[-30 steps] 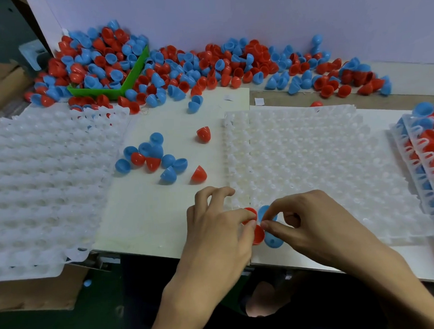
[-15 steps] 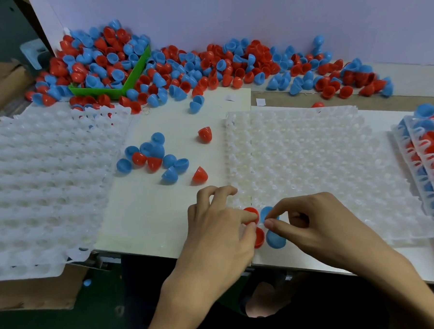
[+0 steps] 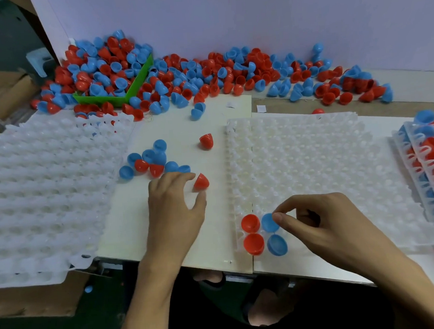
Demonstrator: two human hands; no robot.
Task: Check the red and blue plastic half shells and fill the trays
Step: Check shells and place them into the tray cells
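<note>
- My left hand (image 3: 174, 206) hovers low over the bench (image 3: 179, 231), fingers (image 3: 176, 177) spread and loosely curved, thumb apart from them, holding nothing.
- A loose red half shell (image 3: 201, 182) lies on its side in the gap between my left forefinger and thumb; whether a fingertip touches it I cannot tell.
- Just beyond my left fingertips: a small cluster of shells (image 3: 151, 161), blue and red mixed, on the bench. Further out, a lone red shell (image 3: 206, 141).
- My right hand (image 3: 325, 228) rests over the near left corner of the middle tray (image 3: 311, 164). Thumb and forefinger are pinched together at the rim of a blue half shell (image 3: 268, 223) seated in a tray cell; the other fingers curl under.
- Beside that blue shell, on the side away from my right palm: a red shell in the tray (image 3: 250, 223). Nearer me than the pinch, a second red shell (image 3: 253, 243) and a second blue shell (image 3: 277, 244). The four make a square block, hollows up.
- Left of my left hand: a stack of unfilled white trays (image 3: 44, 198) overhanging the bench edge.
- Right of my right hand: filled trays (image 3: 432, 158), red and blue showing.
- Far past both hands, against the wall: the big heap of shells (image 3: 206, 77), spilling over a green bin (image 3: 131, 89).
</note>
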